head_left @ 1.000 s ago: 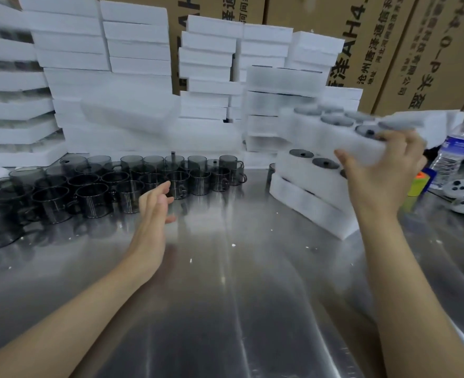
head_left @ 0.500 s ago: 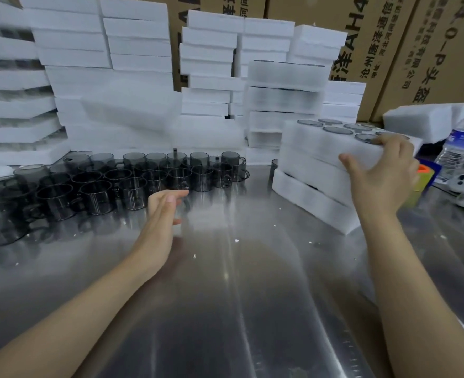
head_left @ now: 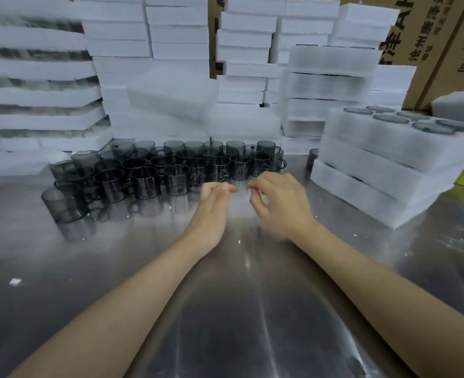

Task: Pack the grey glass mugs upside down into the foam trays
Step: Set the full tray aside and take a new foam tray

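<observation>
Two empty hands hover over the table (head_left: 225, 309): our left hand (head_left: 211, 204) and right hand (head_left: 281, 200) hang near each other, fingers loosely curled, gripping nothing. We see mugs (head_left: 171, 170) massed just beyond them, filled trays (head_left: 375, 170) stacked at right.

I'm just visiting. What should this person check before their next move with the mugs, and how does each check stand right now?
1. Hands free: left hand and right hand hold nothing. Ok.
2. Mugs close by: the grey mugs stand just beyond the fingertips. Ok.
3. Empty foam tray in front of the person: none on the table there. Not ok.
4. Right-hand stack finished: its top tray shows six mug bases. Ok.
5. Mugs free of chips: cannot tell.
</observation>
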The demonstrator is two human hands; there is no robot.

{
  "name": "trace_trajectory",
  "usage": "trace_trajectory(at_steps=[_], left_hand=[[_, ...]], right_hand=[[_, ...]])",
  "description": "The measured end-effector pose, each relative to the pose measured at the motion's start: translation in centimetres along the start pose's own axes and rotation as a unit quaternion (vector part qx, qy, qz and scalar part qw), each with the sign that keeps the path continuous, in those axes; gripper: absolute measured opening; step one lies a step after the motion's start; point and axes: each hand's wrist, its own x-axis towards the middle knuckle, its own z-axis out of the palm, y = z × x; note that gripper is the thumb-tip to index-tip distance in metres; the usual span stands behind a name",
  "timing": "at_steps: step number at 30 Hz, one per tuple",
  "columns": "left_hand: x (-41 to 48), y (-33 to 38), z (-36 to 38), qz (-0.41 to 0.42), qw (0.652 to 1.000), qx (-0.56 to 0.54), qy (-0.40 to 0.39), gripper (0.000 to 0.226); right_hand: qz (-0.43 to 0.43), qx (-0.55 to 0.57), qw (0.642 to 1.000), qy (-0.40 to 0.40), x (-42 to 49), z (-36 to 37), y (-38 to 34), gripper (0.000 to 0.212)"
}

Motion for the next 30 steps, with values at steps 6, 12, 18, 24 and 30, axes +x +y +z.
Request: trace_trajectory(at_steps=[6, 12, 18, 24, 30], left_hand=[[0.7, -0.1, -0.1, -0.011, 0.999, 0.037, 0.011, 0.035], [2.5, -0.7, -1.4, -0.056, 0.992, -0.055, 0.094, 0.051], [2.5, -1.1, -1.3, -0.046, 0.996, -0.03, 0.075, 0.049], [2.6, -0.9, -1.5, -0.047, 0.991, -0.055, 0.112, 0.047], [2.7, -0.7, -1.9, -0.045, 0.98, -0.07, 0.179, 0.031]], right_hand=[[0.034, 0.005, 0.998, -0.051, 9.8, 3.6, -2.0, 0.046], [0.089, -0.03, 0.986, -0.139, 20.9, 8.1, -2.4, 0.065], [0.122, -0.058, 0.977, -0.167, 24.1, 12.2, -1.9, 0.055], [0.071, -0.054, 0.995, 0.036, 21.5, 11.4, -2.1, 0.031], [0.029, 0.102, 0.977, 0.184, 12.0, 4.0, -2.5, 0.022]])
